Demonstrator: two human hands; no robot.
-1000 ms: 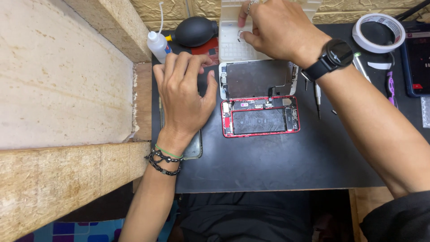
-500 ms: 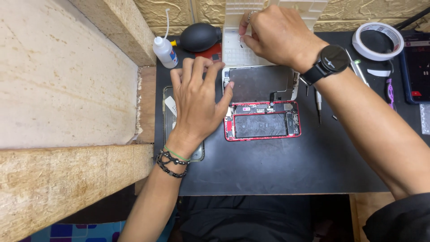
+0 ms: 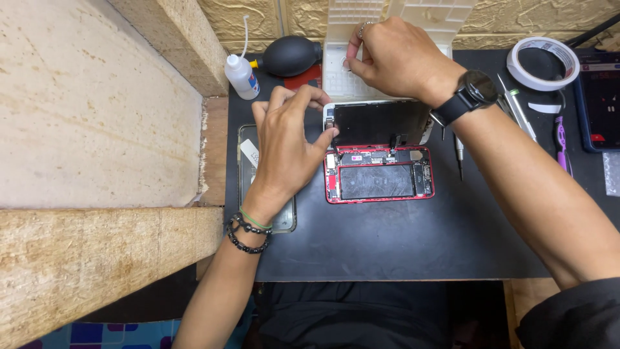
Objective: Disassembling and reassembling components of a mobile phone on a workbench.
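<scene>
Red-framed and opened, the phone [image 3: 380, 174] lies on the black surface [image 3: 400, 239] with its screen panel [image 3: 381, 121] folded back above it. My left hand [image 3: 287, 145] rests at the phone's upper left corner, fingertips pinched together on the panel's edge. My right hand [image 3: 394, 55] hovers over the white parts tray [image 3: 342, 71], fingers pinched together; whether they grip anything I cannot tell.

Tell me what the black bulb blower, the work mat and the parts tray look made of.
Bulb blower: probably rubber, matte black with a soft sheen. Work mat: likely rubber or silicone, flat matte black. Parts tray: apparently translucent whitish plastic with a moulded grid of compartments.
</scene>
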